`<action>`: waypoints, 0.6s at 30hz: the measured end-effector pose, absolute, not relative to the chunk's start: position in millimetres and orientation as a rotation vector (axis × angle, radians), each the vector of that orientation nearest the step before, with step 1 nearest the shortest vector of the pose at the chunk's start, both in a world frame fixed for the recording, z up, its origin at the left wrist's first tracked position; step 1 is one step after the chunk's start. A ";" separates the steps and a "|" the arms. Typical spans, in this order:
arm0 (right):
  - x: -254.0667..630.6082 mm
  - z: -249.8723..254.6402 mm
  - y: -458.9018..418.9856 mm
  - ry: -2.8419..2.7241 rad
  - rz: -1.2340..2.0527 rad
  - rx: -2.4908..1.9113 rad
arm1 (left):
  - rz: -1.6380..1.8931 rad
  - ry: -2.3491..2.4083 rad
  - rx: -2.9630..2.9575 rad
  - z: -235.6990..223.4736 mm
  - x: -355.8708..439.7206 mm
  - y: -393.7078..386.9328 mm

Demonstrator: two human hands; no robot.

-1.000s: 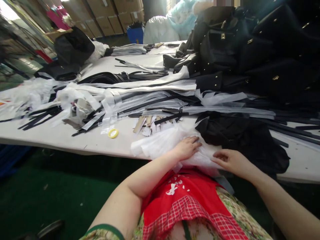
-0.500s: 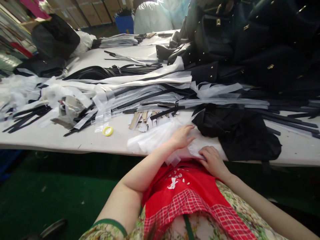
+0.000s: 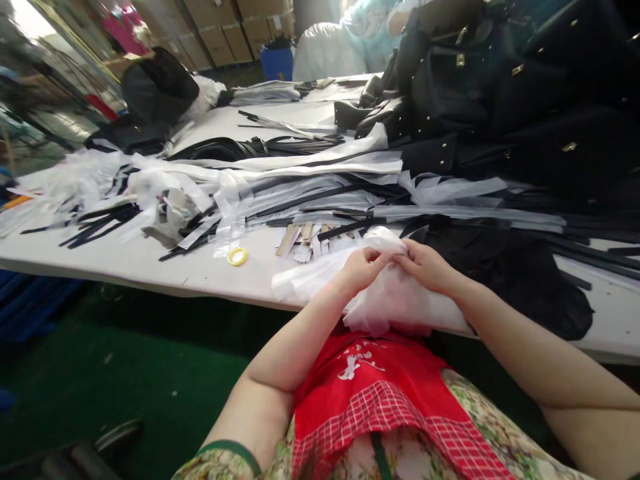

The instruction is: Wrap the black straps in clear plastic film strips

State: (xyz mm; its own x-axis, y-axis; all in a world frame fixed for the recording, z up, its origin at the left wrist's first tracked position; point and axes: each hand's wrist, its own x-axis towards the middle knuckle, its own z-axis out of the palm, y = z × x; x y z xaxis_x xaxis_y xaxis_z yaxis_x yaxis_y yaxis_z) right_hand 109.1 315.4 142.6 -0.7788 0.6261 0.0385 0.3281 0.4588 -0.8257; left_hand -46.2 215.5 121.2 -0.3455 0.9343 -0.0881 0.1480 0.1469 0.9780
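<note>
Both my hands meet over the table's front edge, pinching a thin, translucent white sheet [image 3: 395, 300], which looks like tissue or soft plastic. My left hand [image 3: 367, 267] has its fingers closed on the sheet's upper edge. Beside it, my right hand [image 3: 427, 263] grips the same edge, thumb and fingers together. The sheet hangs down from them toward my red apron [image 3: 360, 373]. More white sheets [image 3: 305, 280] lie fanned out left of my left hand. Right of my right hand lies a crumpled black fabric piece [image 3: 520, 280].
A yellow tape roll [image 3: 237, 257] lies on the white table [image 3: 125, 263] near small card strips [image 3: 300, 241]. Black and clear strips [image 3: 320, 197] spread across the middle. Black bags [image 3: 460, 100] are piled at the back right. Crumpled clear plastic [image 3: 85, 180] covers the left side.
My hands have come together and lifted the white sheet's edge; before, they were apart, lower over the sheet. The view has shifted a little, so the table's things appear further right.
</note>
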 end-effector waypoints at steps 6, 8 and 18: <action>70.7 135.3 305.9 -2.370 1.404 -0.791 | 1.581 1.631 0.819 115.6 -74.4 200.3; 63.5 128.1 303.8 -2.318 1.588 -0.822 | 1.556 1.681 0.745 114.2 -82.0 192.6; 43.2 119.9 293.1 -1.693 2.195 -1.010 | 1.627 1.664 0.556 112.6 -102.2 164.4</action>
